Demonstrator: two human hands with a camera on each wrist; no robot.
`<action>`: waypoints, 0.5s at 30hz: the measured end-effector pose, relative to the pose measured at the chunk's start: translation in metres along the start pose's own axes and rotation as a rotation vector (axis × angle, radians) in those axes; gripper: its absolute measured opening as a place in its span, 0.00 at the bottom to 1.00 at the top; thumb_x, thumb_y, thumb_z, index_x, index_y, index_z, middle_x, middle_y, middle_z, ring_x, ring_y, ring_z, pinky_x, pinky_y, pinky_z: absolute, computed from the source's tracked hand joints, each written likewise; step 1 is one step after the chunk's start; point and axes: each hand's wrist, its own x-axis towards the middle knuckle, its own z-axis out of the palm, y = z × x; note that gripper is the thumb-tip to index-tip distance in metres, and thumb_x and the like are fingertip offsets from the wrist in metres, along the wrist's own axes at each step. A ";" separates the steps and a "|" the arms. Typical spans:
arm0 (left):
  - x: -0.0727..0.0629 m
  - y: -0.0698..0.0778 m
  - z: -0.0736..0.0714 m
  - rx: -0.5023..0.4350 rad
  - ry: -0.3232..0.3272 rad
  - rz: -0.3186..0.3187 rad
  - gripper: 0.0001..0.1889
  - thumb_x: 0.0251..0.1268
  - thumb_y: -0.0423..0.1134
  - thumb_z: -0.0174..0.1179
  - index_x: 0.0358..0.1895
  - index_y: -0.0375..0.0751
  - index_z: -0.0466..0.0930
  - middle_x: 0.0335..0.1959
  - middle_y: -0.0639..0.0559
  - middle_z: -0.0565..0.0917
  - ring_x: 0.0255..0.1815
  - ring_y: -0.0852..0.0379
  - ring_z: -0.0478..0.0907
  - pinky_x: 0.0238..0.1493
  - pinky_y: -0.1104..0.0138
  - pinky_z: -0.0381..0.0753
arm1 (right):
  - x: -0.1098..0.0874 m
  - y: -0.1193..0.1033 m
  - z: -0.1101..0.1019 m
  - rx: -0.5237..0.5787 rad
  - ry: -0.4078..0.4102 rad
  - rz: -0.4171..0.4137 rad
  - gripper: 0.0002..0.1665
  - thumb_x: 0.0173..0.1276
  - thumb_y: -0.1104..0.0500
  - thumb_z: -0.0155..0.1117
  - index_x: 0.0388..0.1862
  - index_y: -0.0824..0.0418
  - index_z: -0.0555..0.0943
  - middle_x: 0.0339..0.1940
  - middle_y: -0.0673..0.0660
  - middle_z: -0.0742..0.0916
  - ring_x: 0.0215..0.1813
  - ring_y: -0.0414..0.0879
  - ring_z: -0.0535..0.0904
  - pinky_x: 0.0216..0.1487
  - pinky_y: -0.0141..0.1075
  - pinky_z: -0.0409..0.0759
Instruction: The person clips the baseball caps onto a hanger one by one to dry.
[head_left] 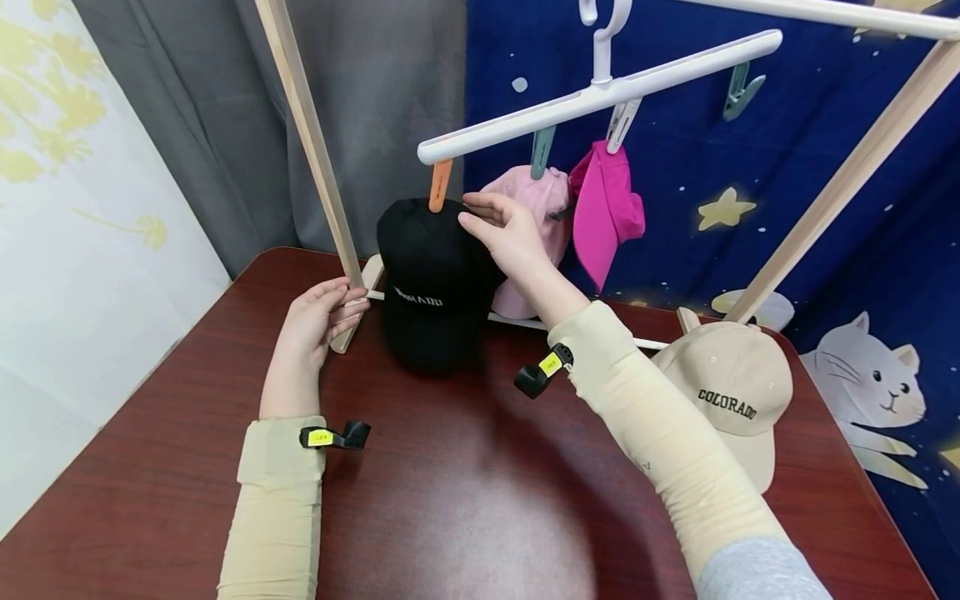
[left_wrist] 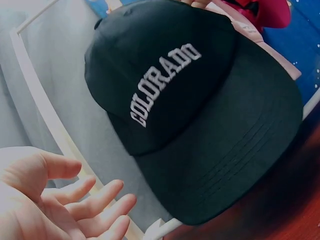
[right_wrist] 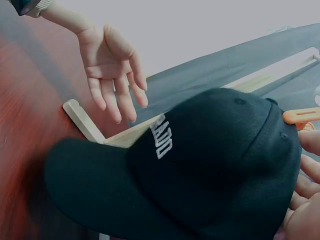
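A black cap (head_left: 420, 250) with white COLORADO lettering hangs by an orange clip (head_left: 440, 185) from the lower left end of a white hanger (head_left: 547, 110). My right hand (head_left: 510, 237) is at the cap's upper right side beside the clip. Its fingertips touch or nearly touch the cap, thumb and forefinger apart; the right wrist view shows only part of this hand (right_wrist: 305, 200). To the cap's left, my left hand (head_left: 311, 321) is held in the air, fingers loosely bent with nothing in them. The left wrist view shows that palm (left_wrist: 45, 200) apart from the cap (left_wrist: 165, 95).
Behind the black cap, a light pink cap (head_left: 521, 196) and a bright pink cap (head_left: 603, 208) hang from clips. One green clip (head_left: 741, 92) holds nothing. A beige cap (head_left: 731, 383) lies on the table (head_left: 442, 500) at right. Wooden posts (head_left: 311, 133) frame the rack.
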 end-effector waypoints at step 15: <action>-0.001 0.003 0.000 0.044 -0.017 -0.026 0.09 0.75 0.34 0.48 0.53 0.40 0.70 0.36 0.52 0.87 0.35 0.59 0.85 0.33 0.72 0.81 | -0.003 0.005 -0.005 -0.044 0.021 -0.055 0.20 0.68 0.67 0.61 0.58 0.72 0.76 0.57 0.63 0.81 0.59 0.45 0.76 0.59 0.29 0.70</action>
